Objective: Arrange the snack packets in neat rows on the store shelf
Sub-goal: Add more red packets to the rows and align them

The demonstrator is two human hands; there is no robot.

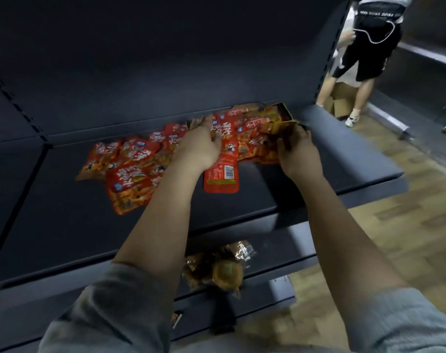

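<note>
While red snack packets (130,161) sprawl unevenly on the shelf (331,149), the left hand (201,146) presses flat, fingers apart, at twelve o'clock, and the right hand (298,149) pinches a packet to straighten it.

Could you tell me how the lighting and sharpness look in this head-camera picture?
Head view: dim overall, the dark shelf swallowing detail; the red snack packets are the brightest part; both hands look slightly soft; wide-angle distortion bends the shelf edges; the floor at right is smeared.
</note>
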